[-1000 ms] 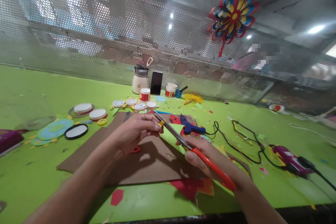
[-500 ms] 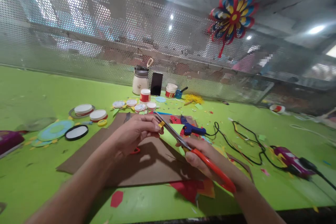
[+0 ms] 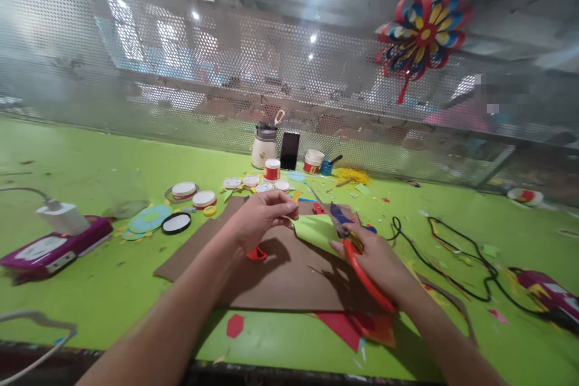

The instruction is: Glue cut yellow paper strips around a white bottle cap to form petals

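Note:
My left hand (image 3: 266,215) is over the brown cardboard sheet (image 3: 280,283), thumb and fingers pinched on a small yellow paper strip (image 3: 296,196) that pokes up from the fingertips. My right hand (image 3: 373,256) grips a pair of scissors with orange handles (image 3: 365,277). Their blades point up and away, to the right of the strip and apart from it. A light green paper piece (image 3: 316,229) shows between the hands, above the cardboard. Under my left hand sits a small orange-red handle (image 3: 257,254). A blue glue gun (image 3: 341,214) is partly hidden behind the scissors.
Red paper (image 3: 339,329) lies at the cardboard's front edge. White lids (image 3: 204,198), a black-rimmed disc (image 3: 176,223) and a light blue paper ring (image 3: 154,219) are on the left. Purple power strips (image 3: 58,247) flank the work area. A black cord (image 3: 446,223) winds across the right.
The view has swung left, bringing the left power strip and its white plug fully in. The scissors have drawn away from the yellow strip, which stays in my left fingers.

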